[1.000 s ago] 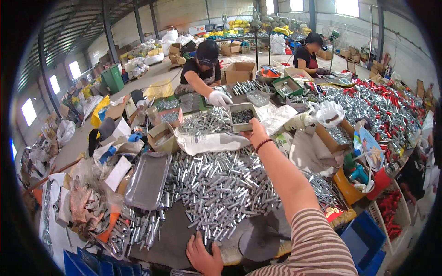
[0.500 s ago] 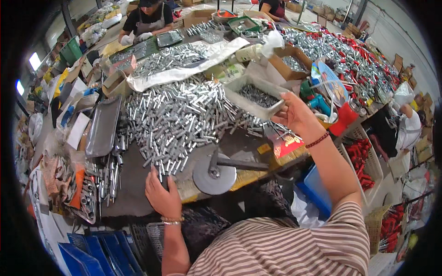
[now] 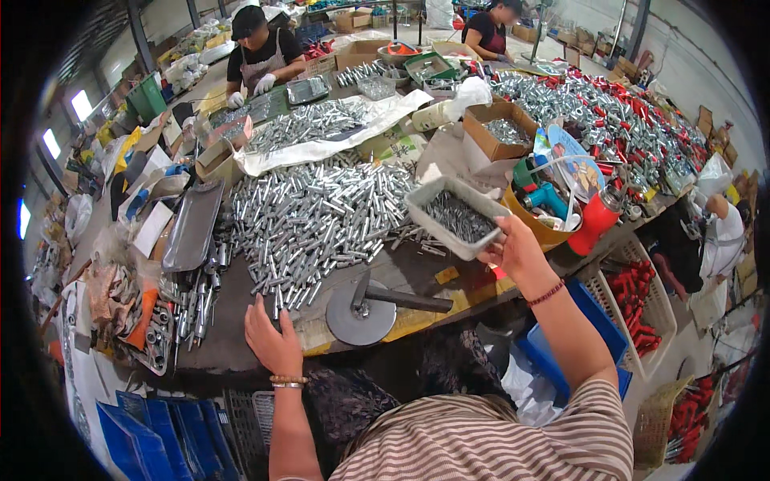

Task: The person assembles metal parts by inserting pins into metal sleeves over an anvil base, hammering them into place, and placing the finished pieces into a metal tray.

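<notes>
My right hand point(image 3: 513, 250) grips the right-hand rim of a pale grey plastic tub point(image 3: 425, 218), fingers under its corner. Inside the tub lie many small dark metal pins point(image 3: 461, 215). The tub is tilted slightly above the table's right part. My left hand point(image 3: 273, 337) rests at the table's front edge, fingers apart, beside the near end of a big heap of silvery metal tubes or rods point(image 3: 321, 216). Between my hands stands a round grey metal disc point(image 3: 341, 322) with a hammer point(image 3: 409, 300) lying across it.
Left of the heap lies a dark metal tray point(image 3: 192, 228). A yellow bucket point(image 3: 525, 222) with tools and a red bottle point(image 3: 597, 220) stand at right. A cardboard box point(image 3: 497, 128) is behind. Two people work across the table; another person point(image 3: 718, 240) is at far right.
My right hand has brought the tub nearer to me, off the edge of the heap. My left hand stays near the heap's front. The view has shifted, showing more of the far side.
</notes>
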Demonstrator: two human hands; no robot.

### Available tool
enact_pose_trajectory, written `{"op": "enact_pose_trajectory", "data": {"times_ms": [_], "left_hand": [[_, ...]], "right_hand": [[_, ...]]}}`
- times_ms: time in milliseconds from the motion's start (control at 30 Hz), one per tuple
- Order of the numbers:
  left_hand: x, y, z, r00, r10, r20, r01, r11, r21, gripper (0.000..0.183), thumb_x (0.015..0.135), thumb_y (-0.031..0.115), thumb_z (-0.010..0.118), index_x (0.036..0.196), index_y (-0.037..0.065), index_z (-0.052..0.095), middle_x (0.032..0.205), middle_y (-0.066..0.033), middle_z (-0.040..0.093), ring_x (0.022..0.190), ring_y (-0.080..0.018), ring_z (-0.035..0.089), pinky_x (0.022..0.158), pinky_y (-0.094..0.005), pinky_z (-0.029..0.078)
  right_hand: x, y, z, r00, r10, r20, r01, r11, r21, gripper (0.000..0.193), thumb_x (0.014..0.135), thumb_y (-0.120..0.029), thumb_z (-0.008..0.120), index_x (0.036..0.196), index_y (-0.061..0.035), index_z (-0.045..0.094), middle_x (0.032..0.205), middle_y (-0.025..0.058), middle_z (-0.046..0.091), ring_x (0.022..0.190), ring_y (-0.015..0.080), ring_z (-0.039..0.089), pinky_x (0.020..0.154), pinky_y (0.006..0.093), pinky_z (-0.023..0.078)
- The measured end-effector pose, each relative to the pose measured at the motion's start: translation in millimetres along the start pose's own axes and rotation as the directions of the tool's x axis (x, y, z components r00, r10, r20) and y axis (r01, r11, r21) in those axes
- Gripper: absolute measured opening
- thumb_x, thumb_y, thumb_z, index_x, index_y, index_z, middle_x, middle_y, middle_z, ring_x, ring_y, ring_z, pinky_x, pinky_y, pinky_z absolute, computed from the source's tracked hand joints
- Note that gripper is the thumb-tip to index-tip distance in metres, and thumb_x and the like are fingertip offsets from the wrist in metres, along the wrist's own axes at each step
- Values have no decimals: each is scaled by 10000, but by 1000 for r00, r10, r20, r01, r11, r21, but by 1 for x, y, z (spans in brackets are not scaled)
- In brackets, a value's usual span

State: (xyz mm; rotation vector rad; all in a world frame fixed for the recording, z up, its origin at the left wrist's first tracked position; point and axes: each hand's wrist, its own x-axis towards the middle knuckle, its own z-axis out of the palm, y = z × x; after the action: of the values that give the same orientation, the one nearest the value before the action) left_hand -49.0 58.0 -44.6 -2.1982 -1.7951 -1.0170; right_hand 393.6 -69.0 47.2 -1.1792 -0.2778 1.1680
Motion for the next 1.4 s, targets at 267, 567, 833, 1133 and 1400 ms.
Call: {"op": "enact_pose_trajectory", "data": {"times_ms": [267,567,833,1133,1400], "left_hand": [[2,12,-5,999,-32,40,33,999,-22,559,980,253,651,1480,48,509,1402,-201,591,1352,-391,500,1124,-514,379],[2,17,-1,997,-46,60,50,996,-74,549,966,254,670,1455,36,547,1381,-204,612,1319,-407,530,1110,-516,393],[4,17,-8,995,-72,72,78,994,-82,542,956,227,679,1447,34,555,1382,-195,615,1322,-403,535,1097,-512,408],[3,20,-8,992,-81,101,89,993,-78,568,926,212,702,1444,29,558,1384,-205,613,1310,-404,540,1094,-524,405],[4,21,-12,992,-76,99,84,993,-81,565,913,177,706,1432,10,558,1374,-193,627,1279,-403,562,1085,-518,416]], "right_hand": [[147,-36,20,973,-232,14,231,972,45,402,943,-309,662,1241,-56,568,1113,122,652,943,265,691,746,423,630],[241,-28,12,899,-306,-314,211,930,-301,535,1002,-277,659,1358,90,503,1246,214,608,1073,359,689,647,456,640],[204,0,50,251,-968,5,267,64,-962,449,900,-101,673,1321,34,595,1147,261,651,1163,447,605,1021,514,492],[250,-62,68,959,-262,105,7,-349,-937,590,804,-292,740,1372,-181,626,1347,181,625,1253,373,628,1042,478,535],[280,-46,55,945,-165,282,250,-188,-950,617,835,-183,660,1445,-170,575,1393,228,592,1251,409,612,1047,478,508]]}}
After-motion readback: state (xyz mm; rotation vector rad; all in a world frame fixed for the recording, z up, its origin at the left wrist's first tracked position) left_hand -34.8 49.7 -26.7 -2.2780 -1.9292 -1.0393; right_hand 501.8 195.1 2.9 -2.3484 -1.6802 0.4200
